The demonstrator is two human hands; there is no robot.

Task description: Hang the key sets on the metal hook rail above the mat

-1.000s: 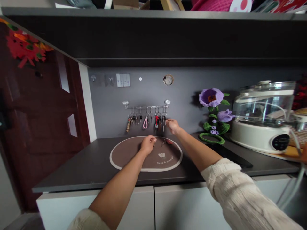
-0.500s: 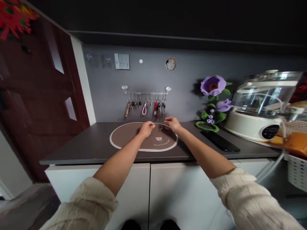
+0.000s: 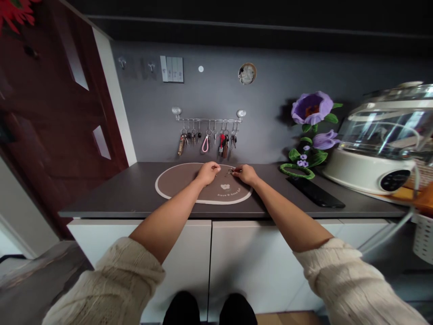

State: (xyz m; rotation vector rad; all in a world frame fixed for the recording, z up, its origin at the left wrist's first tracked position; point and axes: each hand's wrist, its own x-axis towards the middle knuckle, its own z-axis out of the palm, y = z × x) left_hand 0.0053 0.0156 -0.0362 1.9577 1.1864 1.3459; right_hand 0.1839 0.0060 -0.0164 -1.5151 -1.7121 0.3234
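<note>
Dark grey countertop (image 3: 111, 194) spans before me beneath a brown oval mat with a cream rim (image 3: 176, 180). Over it my left hand (image 3: 208, 173) is curled, contents unclear; my right hand (image 3: 246, 174) bends its fingers right at small metal keys (image 3: 229, 172), grasp uncertain. Behind, bunched keys (image 3: 194, 135) hang from a clear rail (image 3: 216, 120).

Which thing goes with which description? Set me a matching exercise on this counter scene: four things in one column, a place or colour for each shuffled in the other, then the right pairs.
Things
1. Right hand
2. Oval mat
3. Pink loop
4. Black slab

Descriptions
A. Hanging among keys from the wall rail
B. Lying flat on the counter, in front of the purple flowers
C. At a small metal piece, fingers bent
D. Brown with a pale rim

Pairs: 1-C, 2-D, 3-A, 4-B
</note>
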